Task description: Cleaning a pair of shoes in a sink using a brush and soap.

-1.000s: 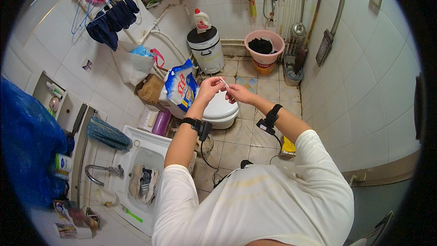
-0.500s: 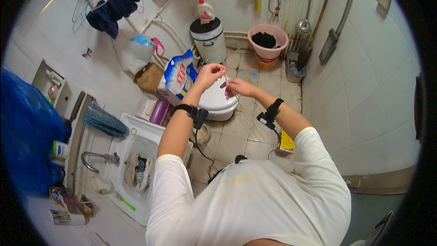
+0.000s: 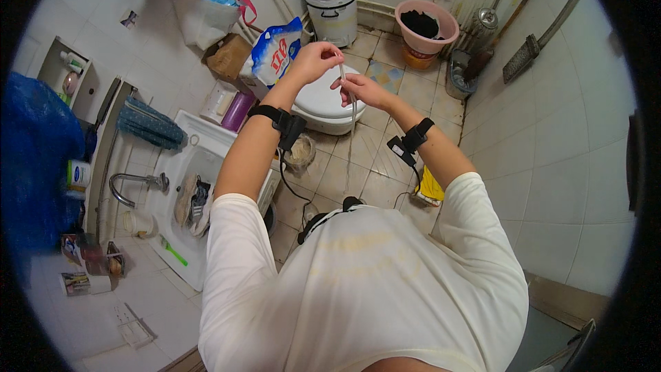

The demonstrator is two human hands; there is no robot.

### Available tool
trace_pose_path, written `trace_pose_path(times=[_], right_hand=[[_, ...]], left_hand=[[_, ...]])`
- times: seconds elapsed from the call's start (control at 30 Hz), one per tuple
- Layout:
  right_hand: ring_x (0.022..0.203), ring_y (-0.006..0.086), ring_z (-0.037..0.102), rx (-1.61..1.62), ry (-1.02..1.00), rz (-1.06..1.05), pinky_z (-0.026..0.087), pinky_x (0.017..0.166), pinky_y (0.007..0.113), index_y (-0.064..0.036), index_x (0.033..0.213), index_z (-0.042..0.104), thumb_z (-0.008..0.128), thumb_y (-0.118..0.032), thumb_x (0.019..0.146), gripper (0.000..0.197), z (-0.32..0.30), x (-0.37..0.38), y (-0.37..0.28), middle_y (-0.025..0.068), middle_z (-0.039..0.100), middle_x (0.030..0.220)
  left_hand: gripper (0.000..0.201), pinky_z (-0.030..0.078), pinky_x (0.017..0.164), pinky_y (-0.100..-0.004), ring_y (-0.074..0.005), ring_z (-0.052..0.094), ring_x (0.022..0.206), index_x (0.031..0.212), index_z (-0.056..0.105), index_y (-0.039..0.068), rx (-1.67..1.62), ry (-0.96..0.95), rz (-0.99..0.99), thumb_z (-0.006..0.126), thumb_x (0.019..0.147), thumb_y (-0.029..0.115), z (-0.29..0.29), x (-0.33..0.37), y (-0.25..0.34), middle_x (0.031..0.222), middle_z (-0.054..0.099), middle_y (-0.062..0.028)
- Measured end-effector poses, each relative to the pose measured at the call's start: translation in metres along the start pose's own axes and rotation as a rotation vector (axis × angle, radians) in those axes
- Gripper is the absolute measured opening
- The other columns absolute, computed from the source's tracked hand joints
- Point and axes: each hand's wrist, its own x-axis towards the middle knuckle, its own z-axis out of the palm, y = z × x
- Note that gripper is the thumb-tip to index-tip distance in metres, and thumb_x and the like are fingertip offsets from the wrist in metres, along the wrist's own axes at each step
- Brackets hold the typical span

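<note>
My left hand (image 3: 315, 60) and my right hand (image 3: 358, 88) are raised together in front of me, above a closed white toilet (image 3: 323, 105). Both pinch a thin pale strip (image 3: 348, 89) that hangs down between them; what it is cannot be told. The left fingers grip its top end, the right fingers hold it a little lower. Each wrist wears a black strap with a small device.
A white sink (image 3: 184, 186) with shoes in it and a tap (image 3: 134, 182) is at my left. A blue-white detergent bag (image 3: 275, 49), a brown bag (image 3: 229, 56), a white lidded bin (image 3: 332, 1), a pink basin (image 3: 427, 27) and a brush (image 3: 527, 55) line the far wall.
The view has tilted down and closer to my body. My hands stay together on the strip, with the right hand now slightly lower along it.
</note>
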Motion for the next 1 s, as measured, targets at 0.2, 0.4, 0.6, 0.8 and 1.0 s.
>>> trace_pose_path(times=[0.2, 0.4, 0.6, 0.8, 1.0], right_hand=[[0.064, 0.0136, 0.056, -0.030, -0.058, -0.011, 0.047, 0.063, 0.026, -0.0030, 0.089, 0.051, 0.036, -0.023, 0.094, 0.026, 0.009, 0.000, 0.035, 0.0020, 0.051, 0.068], [0.063, 0.0120, 0.052, -0.007, -0.104, 0.072, 0.046, 0.062, 0.026, -0.0026, 0.085, 0.050, 0.037, -0.024, 0.094, 0.026, 0.009, -0.007, 0.090, 0.0019, 0.047, 0.064], [0.078, 0.0122, 0.053, -0.224, -0.181, 0.159, 0.045, 0.073, 0.026, -0.0039, 0.108, 0.053, 0.040, -0.028, 0.093, 0.031, 0.001, -0.003, 0.096, 0.0041, 0.056, 0.084], [0.096, 0.0130, 0.051, -0.108, -0.084, -0.127, 0.039, 0.087, 0.026, -0.0032, 0.123, 0.044, 0.045, -0.026, 0.092, 0.038, 0.031, 0.037, 0.025, 0.0050, 0.055, 0.101], [0.089, 0.0121, 0.056, 0.050, 0.075, -0.473, 0.044, 0.079, 0.025, 0.0006, 0.110, 0.052, 0.047, -0.019, 0.091, 0.028, 0.056, 0.090, -0.057, 0.0068, 0.059, 0.098]], left_hand=[[0.018, 0.043, 0.061, -0.0207, -0.0072, 0.054, 0.068, 0.091, 0.062, 0.001, -0.161, 0.316, -0.036, 0.061, 0.082, 0.016, -0.036, -0.008, 0.009, 0.077, 0.061, -0.0012], [0.015, 0.041, 0.055, -0.0198, -0.0064, 0.054, 0.064, 0.088, 0.061, 0.005, -0.321, 0.583, -0.126, 0.062, 0.080, 0.017, -0.095, -0.034, -0.009, 0.071, 0.059, -0.0001], [0.013, 0.042, 0.055, -0.0199, -0.0073, 0.054, 0.062, 0.089, 0.061, 0.005, -0.256, 0.313, -0.226, 0.061, 0.080, 0.015, -0.111, -0.080, -0.044, 0.072, 0.060, 0.0000], [0.015, 0.046, 0.059, -0.0225, -0.0100, 0.058, 0.067, 0.089, 0.060, 0.001, -0.127, 0.195, -0.057, 0.060, 0.080, 0.014, -0.081, -0.076, -0.006, 0.073, 0.062, -0.0028], [0.017, 0.048, 0.062, -0.0251, -0.0136, 0.062, 0.069, 0.089, 0.060, 0.001, 0.087, 0.267, 0.050, 0.060, 0.079, 0.015, -0.084, -0.055, 0.035, 0.076, 0.064, -0.0082]])
